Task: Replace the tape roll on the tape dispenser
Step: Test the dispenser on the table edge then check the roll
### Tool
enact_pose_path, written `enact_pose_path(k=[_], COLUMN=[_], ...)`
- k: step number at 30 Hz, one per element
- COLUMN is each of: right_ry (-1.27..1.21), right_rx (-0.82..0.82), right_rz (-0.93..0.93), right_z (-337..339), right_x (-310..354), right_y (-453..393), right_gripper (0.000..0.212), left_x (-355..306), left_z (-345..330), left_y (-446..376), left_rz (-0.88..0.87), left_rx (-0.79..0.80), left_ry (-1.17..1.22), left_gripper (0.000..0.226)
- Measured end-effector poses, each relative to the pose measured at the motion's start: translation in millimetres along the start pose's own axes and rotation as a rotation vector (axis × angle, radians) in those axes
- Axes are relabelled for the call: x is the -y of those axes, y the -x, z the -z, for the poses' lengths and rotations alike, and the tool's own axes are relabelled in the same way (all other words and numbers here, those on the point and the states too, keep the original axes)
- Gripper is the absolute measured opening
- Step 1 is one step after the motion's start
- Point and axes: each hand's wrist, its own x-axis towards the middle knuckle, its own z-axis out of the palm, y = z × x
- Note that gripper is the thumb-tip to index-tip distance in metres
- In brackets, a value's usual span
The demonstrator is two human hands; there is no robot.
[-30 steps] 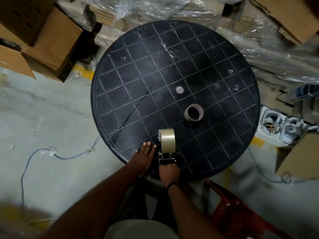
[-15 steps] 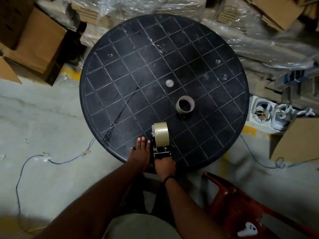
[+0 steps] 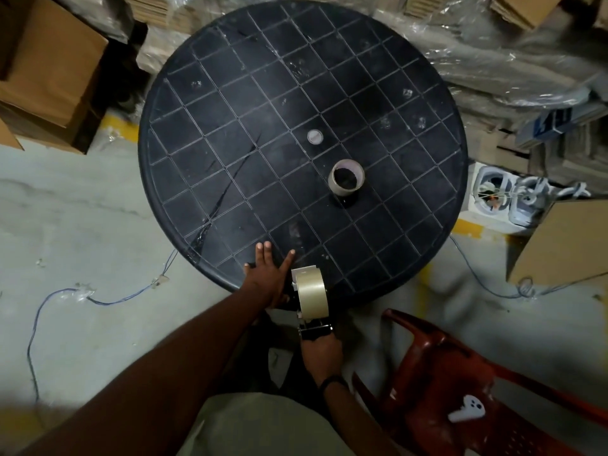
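Fingers of right hand wrapped on tape dispenser handle, pulled back to counter edge since earlier. Left hand flat, spread, beside loaded roll. Handle hidden. Spare core mid-counter.
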Motion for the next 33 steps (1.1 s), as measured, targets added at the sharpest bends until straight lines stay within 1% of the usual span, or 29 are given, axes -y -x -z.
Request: enact_pose_path(k=[4,7,9,12,14,17,19,20,23,25,29,30,33], right_ry=[0.022,0.035,-0.015,-0.043,-0.053,-0.124,-0.11,-0.123,-0.115,-0.137,-0.017,0.009,0.097], right_rx=[-0.034,-0.079,-0.02,0.017,0.013,0.02,0.053,0.037,-0.012,0.008,-0.003,-0.022,-0.006], right_rz=[0.032,0.112,0.082,0.042,0.023,-0.059,-0.033,-0.031,-0.067,-0.094,-0.085,-0.076,-0.084], right_z=[-15,-22,-19,-16,-18,-33,-51,-60,-53,-36,-21,-19,-6], right_x=[-39,-61,-65,-67,-71,-84,-96,-101,-89,-67,-43,-40,-22], right_y=[11,17,20,26,28,23,14,10,17,31,42,43,50], right_gripper=[0.011,0.019,0.016,0.004,0.007,0.011,0.011,0.013,0.021,0.023,0.034,0.035,0.027], left_x=[-4,-9,-11,-12,-11,-12,-13,-14,-15,-17,-21,-22,-23], left_z=[1,2,2,-1,-1,0,0,-1,-1,0,-2,-4,-3], left_y=[0,-1,-2,-1,-1,1,2,3,4,5,4,3,2], left_rz=[0.014,0.028,0.034,0.038,0.027,0.036,0.041,0.041,0.041,0.055,0.083,0.086,0.087], left_rx=[0.01,0.03,0.034,0.039,0.031,0.03,0.03,0.032,0.034,0.044,0.061,0.064,0.077], left_ry=[0.003,-0.003,-0.007,-0.004,-0.015,-0.019,-0.026,-0.019,-0.014,-0.017,0.021,0.037,0.07], left_gripper=[0.128,0.126,0.124,0.121,0.12,0.122,0.124,0.125,0.129,0.13,0.133,0.133,0.132])
